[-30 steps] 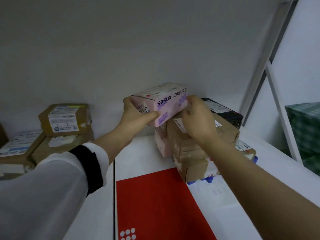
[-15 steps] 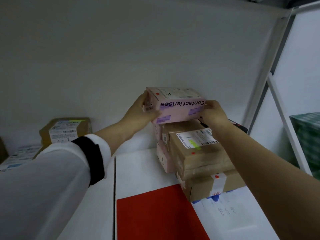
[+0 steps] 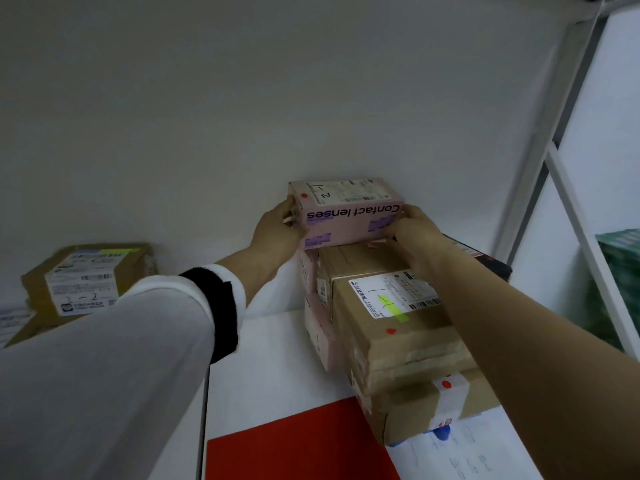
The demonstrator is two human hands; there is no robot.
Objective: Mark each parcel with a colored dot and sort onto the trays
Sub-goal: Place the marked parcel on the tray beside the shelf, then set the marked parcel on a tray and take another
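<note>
**Atop the right-hand stack: pink parcel all but placed**

Both my hands are on the pink box (image 3: 349,216). My left hand (image 3: 277,230) grips its left end and my right hand (image 3: 415,233) is curled round the right end. The box sits at the summit of the brown parcels (image 3: 398,327) by the back wall, and its underside seems to touch the top carton. It carries a red dot (image 3: 304,195), so it's marked, and two cartons beneath show red dots too. I reckon what's left is letting go, then the parcels on the left (image 3: 86,278). I can't make out any dots there.
</note>
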